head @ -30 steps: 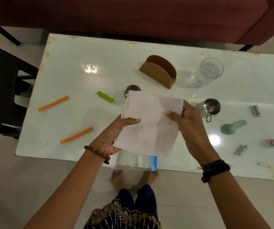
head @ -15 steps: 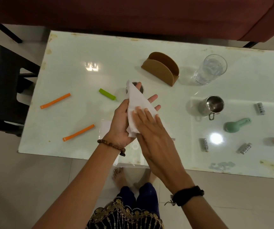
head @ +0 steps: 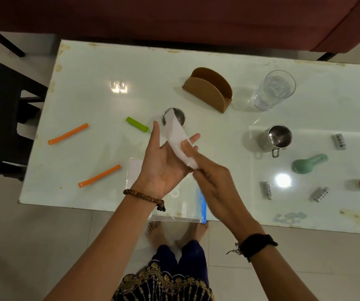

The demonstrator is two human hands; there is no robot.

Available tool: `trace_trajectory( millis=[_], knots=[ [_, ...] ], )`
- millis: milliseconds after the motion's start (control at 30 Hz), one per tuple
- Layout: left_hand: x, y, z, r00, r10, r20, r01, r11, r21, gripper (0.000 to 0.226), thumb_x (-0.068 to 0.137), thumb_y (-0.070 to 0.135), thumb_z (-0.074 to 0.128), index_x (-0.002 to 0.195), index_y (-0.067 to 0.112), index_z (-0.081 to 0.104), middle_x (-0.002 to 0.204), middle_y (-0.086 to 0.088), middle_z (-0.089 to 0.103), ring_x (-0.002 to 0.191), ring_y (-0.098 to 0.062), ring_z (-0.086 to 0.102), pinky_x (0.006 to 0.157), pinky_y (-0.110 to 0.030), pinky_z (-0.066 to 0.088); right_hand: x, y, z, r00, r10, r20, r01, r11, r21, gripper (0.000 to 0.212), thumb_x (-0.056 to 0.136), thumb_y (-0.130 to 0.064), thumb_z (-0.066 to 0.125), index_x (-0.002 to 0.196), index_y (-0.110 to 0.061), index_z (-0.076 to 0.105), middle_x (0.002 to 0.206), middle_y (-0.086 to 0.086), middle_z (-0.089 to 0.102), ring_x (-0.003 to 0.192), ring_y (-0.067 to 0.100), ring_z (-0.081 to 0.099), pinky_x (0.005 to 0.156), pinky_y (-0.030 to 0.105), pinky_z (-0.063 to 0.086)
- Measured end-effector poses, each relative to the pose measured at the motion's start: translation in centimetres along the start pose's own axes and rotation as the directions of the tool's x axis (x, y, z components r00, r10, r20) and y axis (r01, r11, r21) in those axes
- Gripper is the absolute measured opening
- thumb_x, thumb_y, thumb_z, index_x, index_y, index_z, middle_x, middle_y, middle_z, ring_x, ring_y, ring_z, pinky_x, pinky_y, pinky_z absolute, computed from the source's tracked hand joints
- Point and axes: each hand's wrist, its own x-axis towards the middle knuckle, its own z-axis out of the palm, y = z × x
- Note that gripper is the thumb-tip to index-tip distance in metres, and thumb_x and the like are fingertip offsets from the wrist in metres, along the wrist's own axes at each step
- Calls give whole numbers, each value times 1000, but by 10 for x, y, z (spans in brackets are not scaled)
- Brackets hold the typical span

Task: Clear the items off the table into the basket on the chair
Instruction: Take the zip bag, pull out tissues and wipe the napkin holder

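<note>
A: What has changed since a second ago?
B: The napkin [head: 180,144], then spread flat between both hands, is now folded narrow at frame centre. It lies on the open left hand [head: 163,168]; the right hand [head: 212,181] pinches its lower end.
A: Any writing?
B: A battery [head: 266,190] at lower right has print, too small to read surely.
</note>
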Motion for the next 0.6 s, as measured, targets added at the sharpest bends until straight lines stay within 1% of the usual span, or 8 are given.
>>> trace_trajectory(
  millis=[100,167,267,333,433,467,533,600],
  knots=[
    [4,2,-3,999,32,-7,-32,996,78,57,86,58,37,125,19,51,114,-5,64,101,-19,64,83,-40,54,6,3,-13,975,195,-109,-129,888,441,31,89,-1,40,95,-8,69,89,9,72,76,4,63,68,11,48],
    [9,4,-5,996,78,-43,-70,985,157,45,84,44,49,120,17,55,106,-1,65,92,-13,66,79,-33,56,10,7,-22,955,279,-96,-181,810,557,46,91,5,38,79,-22,74,79,-8,73,75,5,65,66,13,51],
    [18,6,-7,982,171,-78,-142,947,290,35,84,22,56,119,19,55,100,2,66,81,-8,68,75,-28,57,17,14,-33,930,364,-54,-248,727,640,43,93,1,40,88,-27,72,86,-12,75,82,8,69,66,16,55],
    [26,9,-7,966,234,-105,-194,934,301,34,87,13,54,121,18,54,101,0,66,81,-9,68,75,-26,57,21,17,-36,916,402,-3,-310,711,631,25,92,-9,53,108,-24,64,101,-6,73,89,11,69,67,22,57],
    [40,14,-2,947,306,-100,-268,922,279,34,88,6,53,122,12,51,102,-3,65,86,-11,66,74,-23,57,24,22,-40,868,490,77,-469,760,450,57,78,-14,73,128,-19,47,122,4,62,106,24,63,83,38,57],
    [45,17,1,944,319,-89,-279,911,302,32,88,5,53,119,11,52,100,-2,66,86,-12,65,73,-22,58,25,22,-42,870,489,69,-477,796,372,60,76,-11,75,128,-18,45,123,5,60,107,26,61,86,40,56],
    [52,27,5,933,350,-85,-279,852,442,23,85,2,58,105,13,57,93,-2,66,83,-14,64,67,-21,58,27,23,-52,903,429,12,-418,874,246,50,78,-7,72,119,-21,50,114,6,64,99,25,62,76,37,56],
    [61,43,9,916,400,-37,-269,680,682,24,79,1,66,93,20,60,88,-4,64,79,-15,62,65,-20,58,34,27,-67,933,346,-101,-334,935,115,35,80,-5,68,110,-20,56,100,7,68,87,26,64,68,33,54]
  ],
)
